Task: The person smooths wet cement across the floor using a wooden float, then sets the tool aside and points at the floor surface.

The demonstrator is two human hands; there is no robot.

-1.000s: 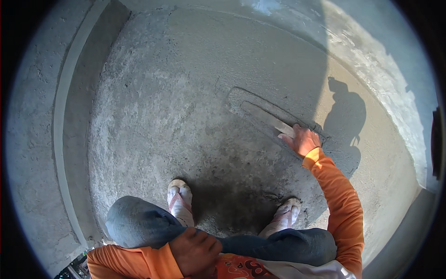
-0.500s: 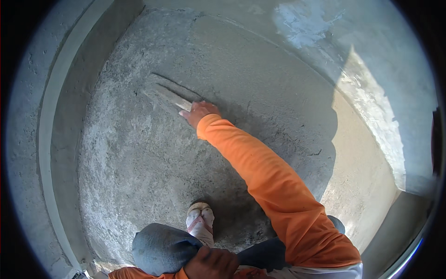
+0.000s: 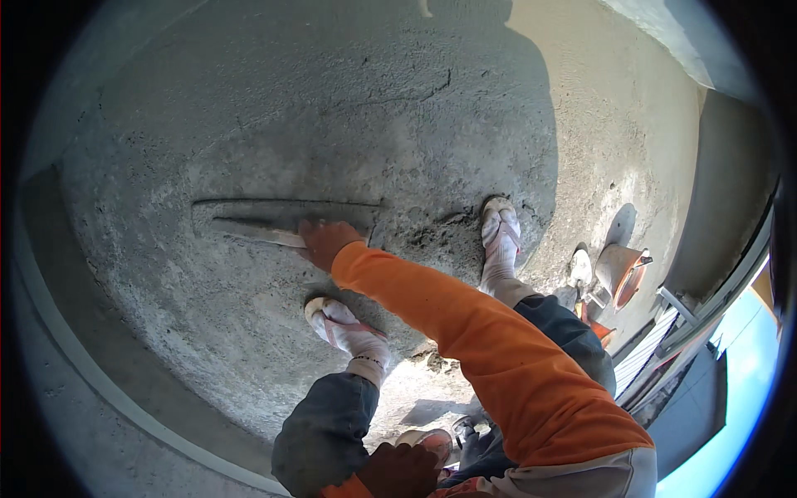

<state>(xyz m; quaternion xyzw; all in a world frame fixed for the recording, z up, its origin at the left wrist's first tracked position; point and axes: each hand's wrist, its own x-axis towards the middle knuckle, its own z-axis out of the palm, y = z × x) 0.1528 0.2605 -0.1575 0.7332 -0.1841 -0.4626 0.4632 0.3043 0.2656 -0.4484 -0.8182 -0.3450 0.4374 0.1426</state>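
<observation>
Orange cloth is filling the near foreground, where the right sleeve [image 3: 465,324] is stretching across the body. Beside the denim trousers [image 3: 320,436], the left hand [image 3: 403,471] is curling at the lower edge; whether its grip is holding anything cannot be told. Farther out, the right hand [image 3: 326,243] is keeping its grip wrapped around the pale handle [image 3: 266,235] of a long, mortar-coated float [image 3: 249,209], which is lying flat on the rough concrete floor [image 3: 224,332] just ahead of the left thong sandal [image 3: 332,319]. Well apart to the right, the other thong sandal [image 3: 501,224] is standing beside crumbly loose mortar [image 3: 444,236].

Compared with half a second ago, the view is facing farther right, both feet are showing, and the float is lying closer to them instead of far ahead. By judgement, this is bringing the tool onto the coarser strip near the feet, while smoother mortar [image 3: 290,83] is spreading beyond.

Farther off, an orange-rimmed bucket [image 3: 618,272] is sitting in sunlight, and blue sky [image 3: 739,398] is showing past the edge. No brand, label or writing is appearing legibly.
</observation>
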